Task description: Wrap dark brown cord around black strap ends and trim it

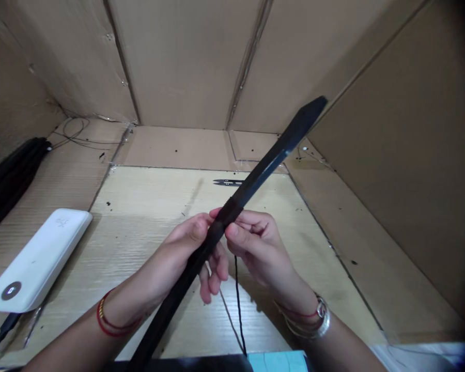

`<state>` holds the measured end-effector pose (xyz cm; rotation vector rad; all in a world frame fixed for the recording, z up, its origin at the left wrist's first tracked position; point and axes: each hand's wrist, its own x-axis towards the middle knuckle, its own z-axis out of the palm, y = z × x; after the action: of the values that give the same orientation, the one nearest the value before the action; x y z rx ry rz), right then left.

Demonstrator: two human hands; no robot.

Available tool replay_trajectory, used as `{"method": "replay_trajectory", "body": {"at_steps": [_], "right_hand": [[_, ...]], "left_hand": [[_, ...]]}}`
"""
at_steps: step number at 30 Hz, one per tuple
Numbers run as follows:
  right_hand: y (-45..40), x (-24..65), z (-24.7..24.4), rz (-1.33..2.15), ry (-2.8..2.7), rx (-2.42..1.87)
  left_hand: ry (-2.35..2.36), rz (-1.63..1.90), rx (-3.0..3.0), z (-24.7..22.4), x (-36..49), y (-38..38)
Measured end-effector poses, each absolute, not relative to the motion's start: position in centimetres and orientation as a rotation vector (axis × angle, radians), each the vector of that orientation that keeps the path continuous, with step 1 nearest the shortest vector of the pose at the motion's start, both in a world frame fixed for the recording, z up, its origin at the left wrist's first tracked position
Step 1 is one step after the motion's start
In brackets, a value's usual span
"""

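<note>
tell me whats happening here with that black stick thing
A person holds a long flat black strip slantwise over a pale wooden board, left hand and right hand pinching its middle. A thin black thread hangs below the hands. Small black thread snips lie behind, a white power bank at left.

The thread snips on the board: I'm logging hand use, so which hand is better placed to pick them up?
Probably the right hand. The thread snips lie just beyond its fingertips, and it only pinches the black strip near the thread. The left hand wraps and supports the strip.
</note>
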<state>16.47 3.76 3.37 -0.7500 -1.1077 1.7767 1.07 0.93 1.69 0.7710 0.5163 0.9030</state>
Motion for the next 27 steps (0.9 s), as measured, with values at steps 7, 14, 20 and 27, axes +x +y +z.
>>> {"method": "replay_trajectory", "body": {"at_steps": [7,14,20,27], "right_hand": [[3.7,15.9,3.5,1.736,-1.112,-0.775],[4.3,16.3,3.2,1.630,-1.180,-0.905],[4.5,16.2,3.1,1.604,-1.159,-0.922],[4.4,16.2,3.1,1.633,-1.123,-0.885]], "left_hand": [[0.911,0.980,1.006,2.8,1.0,1.0],[0.770,1.010,0.951,3.0,1.0,1.3],[0.617,0.980,0.790,2.8,0.8,1.3],[0.558,0.901,0.721,2.7,0.4,1.3]]}}
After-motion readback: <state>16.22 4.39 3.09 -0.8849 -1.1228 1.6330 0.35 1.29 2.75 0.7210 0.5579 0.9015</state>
